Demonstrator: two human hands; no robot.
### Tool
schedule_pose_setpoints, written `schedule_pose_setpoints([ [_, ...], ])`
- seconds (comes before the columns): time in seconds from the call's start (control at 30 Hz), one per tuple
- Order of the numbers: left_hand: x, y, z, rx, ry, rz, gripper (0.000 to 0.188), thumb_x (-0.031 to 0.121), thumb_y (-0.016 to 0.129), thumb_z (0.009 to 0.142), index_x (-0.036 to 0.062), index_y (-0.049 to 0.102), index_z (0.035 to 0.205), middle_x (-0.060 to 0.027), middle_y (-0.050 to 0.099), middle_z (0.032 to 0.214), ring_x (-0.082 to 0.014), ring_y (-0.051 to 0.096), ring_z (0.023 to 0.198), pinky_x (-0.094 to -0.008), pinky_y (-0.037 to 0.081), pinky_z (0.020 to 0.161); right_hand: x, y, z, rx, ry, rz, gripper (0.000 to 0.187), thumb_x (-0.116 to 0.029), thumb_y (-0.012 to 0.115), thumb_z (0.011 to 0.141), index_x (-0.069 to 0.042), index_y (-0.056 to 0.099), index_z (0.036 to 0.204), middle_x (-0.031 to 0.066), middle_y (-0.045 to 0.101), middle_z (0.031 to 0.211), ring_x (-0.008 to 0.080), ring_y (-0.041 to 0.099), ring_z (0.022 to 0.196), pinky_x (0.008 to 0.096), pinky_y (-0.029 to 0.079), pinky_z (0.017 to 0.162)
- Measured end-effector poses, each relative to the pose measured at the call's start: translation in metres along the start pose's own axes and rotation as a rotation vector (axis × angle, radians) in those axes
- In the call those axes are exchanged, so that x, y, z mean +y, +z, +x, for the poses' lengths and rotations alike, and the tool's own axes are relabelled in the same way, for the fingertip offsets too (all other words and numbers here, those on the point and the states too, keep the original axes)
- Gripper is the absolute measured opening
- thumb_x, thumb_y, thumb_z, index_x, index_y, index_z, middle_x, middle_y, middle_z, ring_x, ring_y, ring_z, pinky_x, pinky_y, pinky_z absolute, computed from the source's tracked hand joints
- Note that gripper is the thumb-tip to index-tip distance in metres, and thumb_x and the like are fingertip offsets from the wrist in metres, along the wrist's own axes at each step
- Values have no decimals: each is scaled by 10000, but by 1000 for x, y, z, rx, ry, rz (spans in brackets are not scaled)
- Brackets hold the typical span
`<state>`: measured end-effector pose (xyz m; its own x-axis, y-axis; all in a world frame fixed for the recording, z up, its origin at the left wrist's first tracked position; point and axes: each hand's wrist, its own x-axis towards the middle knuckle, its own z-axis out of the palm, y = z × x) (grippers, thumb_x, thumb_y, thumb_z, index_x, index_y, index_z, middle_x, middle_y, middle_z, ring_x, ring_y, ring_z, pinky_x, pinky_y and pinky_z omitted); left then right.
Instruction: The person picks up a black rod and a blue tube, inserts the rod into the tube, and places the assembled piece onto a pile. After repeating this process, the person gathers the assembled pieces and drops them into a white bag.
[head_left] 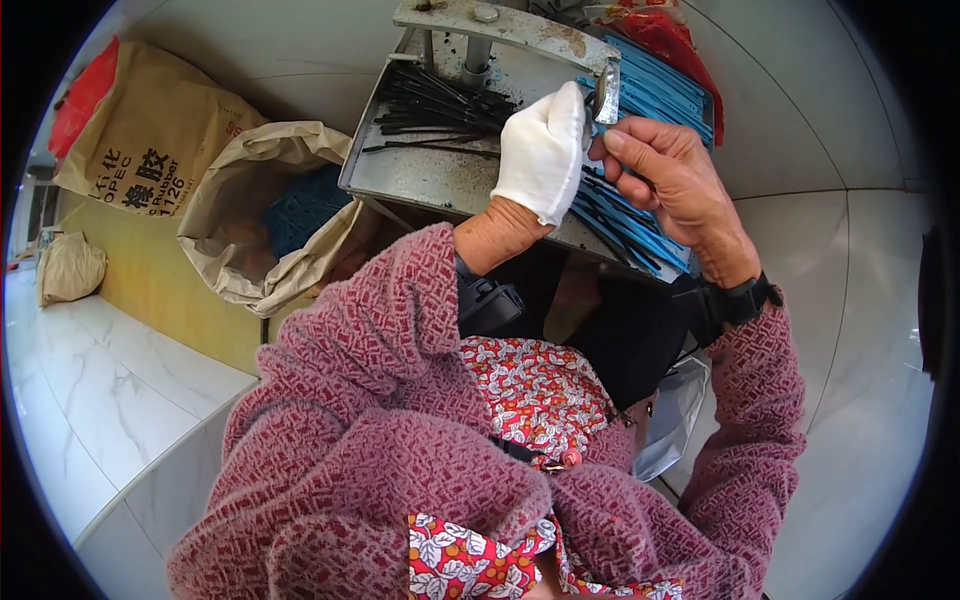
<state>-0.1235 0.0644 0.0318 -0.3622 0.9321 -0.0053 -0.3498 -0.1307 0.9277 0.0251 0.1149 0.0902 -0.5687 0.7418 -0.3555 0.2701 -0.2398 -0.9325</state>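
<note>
My left hand (541, 150), in a white glove, is closed beside the bent metal end piece (607, 92) of a machine arm. Its fingertips face away, and what they hold is hidden. My bare right hand (672, 180) is just to the right, thumb and forefinger pinched close below that metal piece. Whatever is in the pinch is too small to name. Blue strips (665, 95) lie in a pile behind my right hand. More blue strips mixed with black strips (625, 225) lie beneath the two hands. To the left, a bundle of black strips (440, 100) rests on the metal tray (355, 165).
The machine's metal arm (510, 25) with a bolt spans the tray's far side. An open paper sack (215, 235) holding blue pieces (305, 210) stands at the left. Behind it is a brown printed sack (150, 125). A red bag (670, 40) sits at the back right.
</note>
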Motion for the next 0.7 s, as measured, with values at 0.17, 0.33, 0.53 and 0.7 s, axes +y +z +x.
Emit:
schedule_pose_setpoints([
  [0.17,-2,-6,-2,2,182,258,395,304,475,1061,33,660,842,-167,612,764,-285,582,728,-421,472,681,7,9,1,138,-82,49,259,-172,624,1016,21,636,1188,9,627,844,17,458,548,144,329,439],
  [0.33,3,-10,-16,-108,358,625,327,283,513,1025,61,685,856,-199,646,897,-405,565,919,-496,455,825,10,0,-3,94,8,175,317,-187,637,1010,25,591,1241,17,625,896,20,500,620,132,334,425],
  [0.53,1,-7,-20,-128,503,970,180,214,638,940,56,724,950,-142,677,950,-359,583,964,-426,467,851,8,-20,-6,35,57,80,258,-159,642,996,6,632,1193,6,629,905,23,536,703,166,405,483],
  [0.7,20,-60,-11,-80,622,1230,92,160,753,805,131,770,891,-64,685,954,-316,591,973,-419,462,847,18,-35,-23,273,-174,-664,182,-105,634,965,-1,685,1106,42,660,900,126,607,737,277,490,604],
])
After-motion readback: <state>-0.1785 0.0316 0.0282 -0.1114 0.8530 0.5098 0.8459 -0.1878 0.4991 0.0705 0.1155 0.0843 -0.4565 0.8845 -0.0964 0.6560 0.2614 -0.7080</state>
